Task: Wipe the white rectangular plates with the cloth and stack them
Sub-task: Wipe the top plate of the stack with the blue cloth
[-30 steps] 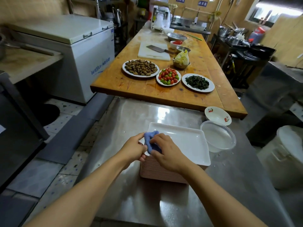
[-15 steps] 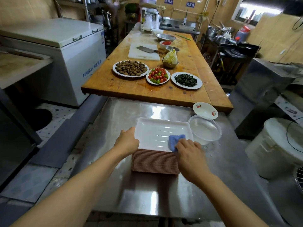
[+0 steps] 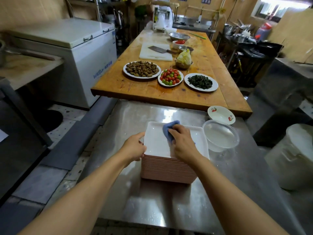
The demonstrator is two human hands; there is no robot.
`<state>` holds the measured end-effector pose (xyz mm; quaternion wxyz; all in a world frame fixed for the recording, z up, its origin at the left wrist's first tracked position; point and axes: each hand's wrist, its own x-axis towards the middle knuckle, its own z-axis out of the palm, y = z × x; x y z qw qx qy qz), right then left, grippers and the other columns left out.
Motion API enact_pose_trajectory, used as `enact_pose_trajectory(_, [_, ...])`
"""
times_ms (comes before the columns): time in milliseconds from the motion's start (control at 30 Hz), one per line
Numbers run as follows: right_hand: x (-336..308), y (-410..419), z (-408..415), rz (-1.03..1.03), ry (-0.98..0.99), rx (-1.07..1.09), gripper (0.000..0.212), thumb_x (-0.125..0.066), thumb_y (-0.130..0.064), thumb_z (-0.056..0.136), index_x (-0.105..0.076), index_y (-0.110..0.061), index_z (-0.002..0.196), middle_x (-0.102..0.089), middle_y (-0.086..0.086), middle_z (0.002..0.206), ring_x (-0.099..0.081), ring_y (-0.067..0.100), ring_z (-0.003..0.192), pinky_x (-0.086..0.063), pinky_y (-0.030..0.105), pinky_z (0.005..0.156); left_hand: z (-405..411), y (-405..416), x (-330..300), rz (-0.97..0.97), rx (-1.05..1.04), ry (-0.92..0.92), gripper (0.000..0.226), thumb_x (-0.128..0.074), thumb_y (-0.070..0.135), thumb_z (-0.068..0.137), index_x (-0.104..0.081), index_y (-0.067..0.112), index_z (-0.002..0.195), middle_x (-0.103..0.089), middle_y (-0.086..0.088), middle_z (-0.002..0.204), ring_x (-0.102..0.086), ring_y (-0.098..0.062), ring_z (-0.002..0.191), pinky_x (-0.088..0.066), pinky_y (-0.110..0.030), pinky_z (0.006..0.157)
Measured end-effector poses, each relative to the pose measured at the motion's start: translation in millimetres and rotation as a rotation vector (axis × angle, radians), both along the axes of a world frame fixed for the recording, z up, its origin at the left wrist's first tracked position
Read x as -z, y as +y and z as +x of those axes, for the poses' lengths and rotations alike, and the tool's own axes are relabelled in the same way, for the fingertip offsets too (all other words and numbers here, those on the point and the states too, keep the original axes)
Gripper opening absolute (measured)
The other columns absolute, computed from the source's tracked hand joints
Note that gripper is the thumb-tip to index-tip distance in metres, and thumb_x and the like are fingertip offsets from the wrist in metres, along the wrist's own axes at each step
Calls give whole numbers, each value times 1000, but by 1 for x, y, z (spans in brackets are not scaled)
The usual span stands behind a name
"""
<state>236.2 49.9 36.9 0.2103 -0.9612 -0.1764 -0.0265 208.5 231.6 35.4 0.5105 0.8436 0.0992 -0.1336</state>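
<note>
A tall stack of rectangular plates (image 3: pixel 167 170) with pinkish sides stands on the steel table (image 3: pixel 237 184). The top plate (image 3: pixel 155 141) is white. My right hand (image 3: pixel 183 143) grips a bunched blue cloth (image 3: pixel 169 128) and presses it on the top plate near its far middle. My left hand (image 3: pixel 134 146) grips the left edge of the stack at the top plate, fingers curled round the rim.
A clear plastic tub (image 3: pixel 221 137) and a small cherry-patterned bowl (image 3: pixel 221 115) sit right of the stack. Beyond lies a wooden table (image 3: pixel 144 94) with plates of peanuts (image 3: pixel 142 69), tomatoes (image 3: pixel 170 77) and greens (image 3: pixel 200 81). A white bucket (image 3: pixel 294 156) stands at right.
My right hand has carried the cloth from the plate's near right part up to its far middle. My left hand keeps its hold on the left edge.
</note>
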Motion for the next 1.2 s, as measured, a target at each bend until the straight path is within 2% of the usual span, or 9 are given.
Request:
enact_pose_trajectory(100, [1, 33, 5, 18, 72, -40, 42, -45, -4, 91, -49, -9, 133, -35, 9, 142, -29, 28, 129, -28, 34, 110, -2, 0, 0, -40, -32, 0, 63, -45, -4, 89, -39, 30, 142, -53, -4, 72, -50, -14, 59, -40, -22, 44])
enact_pose_trajectory(400, [-1, 30, -40, 5, 131, -200, 37, -52, -5, 89, -58, -14, 124, -47, 10, 129, -41, 28, 114, -31, 28, 95, -13, -6, 3, -147, -132, -11, 56, -39, -2, 94, -36, 21, 145, -54, -9, 76, -50, -17, 60, -45, -26, 49])
enact_pose_trajectory(500, [-4, 14, -53, -22, 49, -197, 35, -51, -1, 88, -59, -14, 120, -51, 7, 126, -44, 26, 107, -36, 33, 91, -14, -10, 3, -52, -141, -47, 51, -38, 1, 95, -39, 21, 143, -59, -22, 111, -60, -30, 84, -51, -33, 55])
enact_pose_trajectory(733, [-14, -60, -77, -336, -83, 65, 39, -51, -9, 84, -54, -23, 121, -45, -4, 129, -40, 20, 114, -29, 31, 91, -12, -18, 8, 182, -123, -139, 46, -38, 6, 94, -46, 23, 136, -62, -15, 107, -61, -34, 96, -56, -47, 78])
enact_pose_trajectory(833, [-19, -72, -84, -420, -108, 113, 38, -46, -8, 89, -48, -17, 125, -39, 3, 130, -36, 22, 118, -33, 30, 90, -14, -21, 7, 310, -133, -160, 43, -37, 8, 94, -48, 21, 133, -57, -14, 116, -55, -34, 103, -51, -40, 85])
enact_pose_trajectory(900, [-21, -69, -85, -361, -91, 107, 33, -46, -3, 91, -49, -12, 123, -39, 8, 125, -40, 22, 112, -35, 25, 82, -17, -24, 1, 472, -145, -157, 39, -38, 13, 94, -49, 22, 130, -49, -14, 120, -53, -32, 102, -45, -35, 79])
enact_pose_trajectory(1000, [-30, -66, -84, -68, -38, 199, 12, -45, 1, 85, -55, -5, 89, -50, 12, 103, -49, 20, 87, -38, 29, 72, -25, -33, -7, 706, -117, -258, 42, -43, 12, 91, -44, 19, 132, -41, -11, 128, -42, -30, 113, -38, -37, 88])
enact_pose_trajectory(1100, [-37, -74, -80, 154, -84, 319, 15, -49, 2, 87, -64, 4, 93, -57, 14, 100, -54, 23, 90, -47, 31, 79, -27, -54, -11, 675, 128, -468, 49, -45, 22, 95, -35, 20, 143, -36, -3, 147, -31, -22, 134, -26, -38, 109])
enact_pose_trajectory(1200, [-43, -82, -83, 340, -89, 400, 18, -50, -2, 87, -64, 2, 75, -63, 19, 72, -59, 28, 68, -47, 34, 60, -26, -77, -8, 695, 390, -439, 54, -46, 35, 96, -29, 24, 146, -26, 1, 155, -21, -16, 142, -20, -38, 113])
